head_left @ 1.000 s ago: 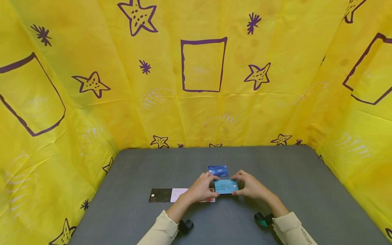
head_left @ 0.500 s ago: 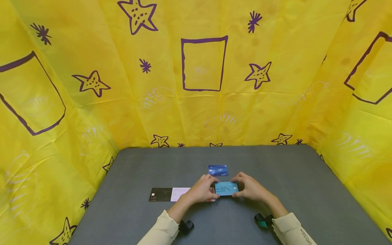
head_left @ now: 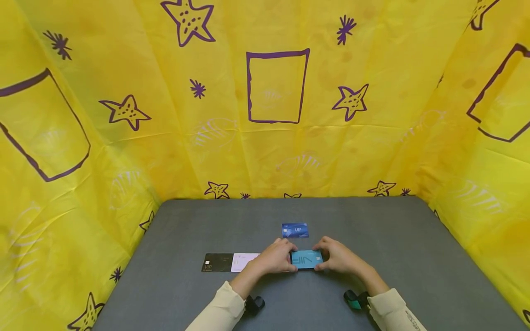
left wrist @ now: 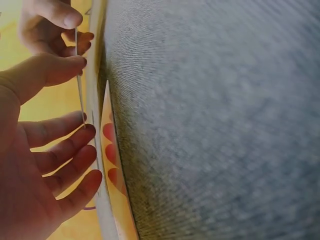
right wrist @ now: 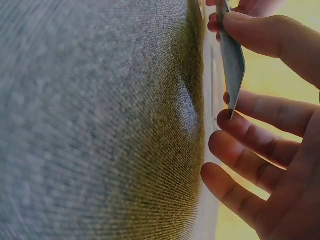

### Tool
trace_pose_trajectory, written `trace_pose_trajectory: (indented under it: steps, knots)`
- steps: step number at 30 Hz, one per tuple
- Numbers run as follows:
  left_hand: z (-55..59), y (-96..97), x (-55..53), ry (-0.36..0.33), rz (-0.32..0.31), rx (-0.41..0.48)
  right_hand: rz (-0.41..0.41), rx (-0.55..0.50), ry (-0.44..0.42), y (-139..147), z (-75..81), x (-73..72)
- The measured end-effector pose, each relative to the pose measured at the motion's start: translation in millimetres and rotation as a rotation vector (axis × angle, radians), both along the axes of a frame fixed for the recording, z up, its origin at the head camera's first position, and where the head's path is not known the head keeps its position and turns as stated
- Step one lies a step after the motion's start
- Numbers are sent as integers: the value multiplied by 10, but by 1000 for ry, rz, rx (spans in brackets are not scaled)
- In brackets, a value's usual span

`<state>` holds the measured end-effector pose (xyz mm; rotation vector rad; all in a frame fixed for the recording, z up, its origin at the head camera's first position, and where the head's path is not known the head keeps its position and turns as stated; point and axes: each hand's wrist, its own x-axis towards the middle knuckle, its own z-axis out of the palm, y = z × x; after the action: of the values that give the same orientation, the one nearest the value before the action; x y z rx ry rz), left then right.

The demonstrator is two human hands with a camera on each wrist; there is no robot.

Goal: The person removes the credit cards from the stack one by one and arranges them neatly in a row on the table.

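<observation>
A light blue bank card marked VIP is pinched between both hands, its lettering upside down in the head view. My left hand grips the left end with thumb and fingers, and my right hand grips the right end. Both wrist views show this card edge-on, raised off the grey tabletop. Left of it lies a row of cards: a black VIP card, a pale pink card, and a card with red hearts, mostly hidden by my left hand in the head view.
A dark blue VIP card lies behind the hands. Yellow cloth with purple drawings walls the table at the back and sides. Dark straps are worn at both wrists.
Both hands have brought the light blue card slightly toward the person, away from the dark blue card and level with the row. The cards on the table stay put.
</observation>
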<state>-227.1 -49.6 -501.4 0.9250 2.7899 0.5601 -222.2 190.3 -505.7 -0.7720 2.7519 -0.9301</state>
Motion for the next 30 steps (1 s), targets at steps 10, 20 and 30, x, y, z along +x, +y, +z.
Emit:
trace_pose_trajectory:
  steps: [10, 20, 30]
  knots:
    - [21, 40, 15, -22, 13, -45, 5, 19, 14, -10, -11, 23]
    - [15, 79, 29, 11, 40, -87, 12, 69, 77, -55, -9, 39]
    - [12, 58, 34, 19, 45, -76, 7, 102, 92, -70, -21, 49]
